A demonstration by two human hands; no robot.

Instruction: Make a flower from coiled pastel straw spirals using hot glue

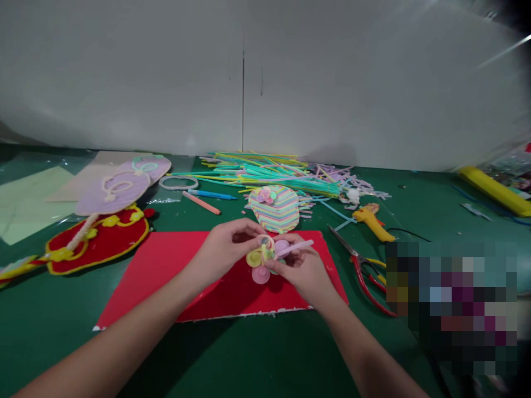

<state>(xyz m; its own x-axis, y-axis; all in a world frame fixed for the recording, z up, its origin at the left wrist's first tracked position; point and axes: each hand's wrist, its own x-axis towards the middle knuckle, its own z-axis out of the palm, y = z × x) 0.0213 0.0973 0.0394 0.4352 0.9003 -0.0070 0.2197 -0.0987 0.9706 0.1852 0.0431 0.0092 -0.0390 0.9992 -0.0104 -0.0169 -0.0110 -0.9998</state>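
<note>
Over the red board [166, 265], my two hands hold a small flower [260, 275] of coiled pastel pipe cleaners, in pink, yellow and lilac. My left hand [226, 243] pinches its upper left side with thumb and fingertips. From the right, my right hand [302, 271] grips it between thumb and fingers, which hide part of the coils. A straight lilac pipe cleaner end [302, 246] sticks out past the right fingers. Just beyond the hands lies a striped round piece [277, 213] with several small coils at its upper left.
Loose pipe cleaners [286, 176] lie along the wall. Pliers [359, 265] and a yellow glue gun [375, 224] rest at right. Markers [203, 202], a lilac fan-shaped piece [112, 190] and a red piece with yellow trim [112, 243] lie at left. A blurred patch covers the lower right.
</note>
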